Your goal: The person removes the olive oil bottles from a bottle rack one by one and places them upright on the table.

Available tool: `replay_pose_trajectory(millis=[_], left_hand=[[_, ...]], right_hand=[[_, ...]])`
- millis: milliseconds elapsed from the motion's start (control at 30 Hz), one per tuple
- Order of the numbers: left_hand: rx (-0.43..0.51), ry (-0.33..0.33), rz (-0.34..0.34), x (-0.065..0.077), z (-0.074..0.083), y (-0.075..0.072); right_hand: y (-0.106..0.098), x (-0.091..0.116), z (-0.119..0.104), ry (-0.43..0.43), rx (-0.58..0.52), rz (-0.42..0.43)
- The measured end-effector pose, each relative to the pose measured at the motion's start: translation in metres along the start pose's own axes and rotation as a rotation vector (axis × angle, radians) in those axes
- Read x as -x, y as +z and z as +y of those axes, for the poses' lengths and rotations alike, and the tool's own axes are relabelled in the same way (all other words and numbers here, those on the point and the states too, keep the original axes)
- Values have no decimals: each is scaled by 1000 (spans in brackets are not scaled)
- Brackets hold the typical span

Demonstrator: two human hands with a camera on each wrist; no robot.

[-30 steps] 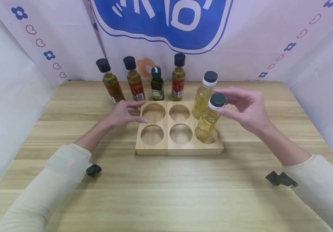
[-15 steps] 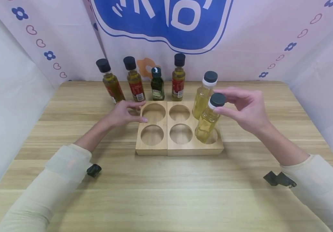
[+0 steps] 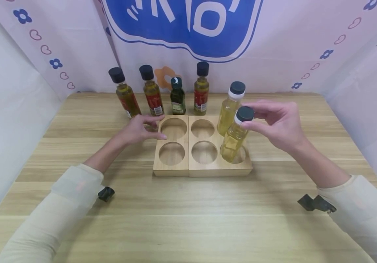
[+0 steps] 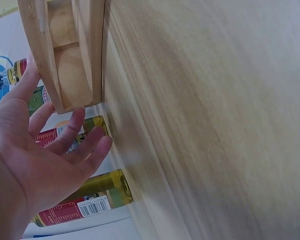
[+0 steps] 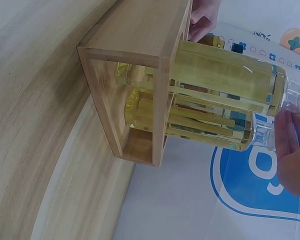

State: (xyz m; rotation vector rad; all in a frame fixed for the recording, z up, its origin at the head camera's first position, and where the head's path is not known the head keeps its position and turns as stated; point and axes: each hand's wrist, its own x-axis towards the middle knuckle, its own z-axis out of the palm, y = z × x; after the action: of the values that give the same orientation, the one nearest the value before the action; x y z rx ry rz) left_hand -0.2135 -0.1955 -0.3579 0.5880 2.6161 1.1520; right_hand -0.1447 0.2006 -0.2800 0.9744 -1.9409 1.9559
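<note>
Standing between hands (image 3: 142, 129) (image 3: 278, 124) | yellow bottle (image 3: 234, 141) | near-right in rack (image 3: 208, 172) | right gripping it

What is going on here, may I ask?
Someone's right hand holds the nearer pale-yellow bottle by its top in the wooden rack's front right hole; a matching bottle stands in the hole behind. The left hand touches the rack's left end. Three red-labelled bottles and a smaller green one stand behind the rack.
</note>
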Motion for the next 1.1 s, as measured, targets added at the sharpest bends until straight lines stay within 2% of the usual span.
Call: replay_pose_trajectory(millis=[333, 733, 1100], left_hand=[[-5, -2, -5, 0, -1, 0], [19, -13, -10, 1, -1, 1], [59, -10, -22, 1, -2, 1]], right_hand=[[-2, -4, -5, -51, -4, -5], [-1, -9, -17, -102, -117, 59], [-4, -13, -27, -118, -98, 108]])
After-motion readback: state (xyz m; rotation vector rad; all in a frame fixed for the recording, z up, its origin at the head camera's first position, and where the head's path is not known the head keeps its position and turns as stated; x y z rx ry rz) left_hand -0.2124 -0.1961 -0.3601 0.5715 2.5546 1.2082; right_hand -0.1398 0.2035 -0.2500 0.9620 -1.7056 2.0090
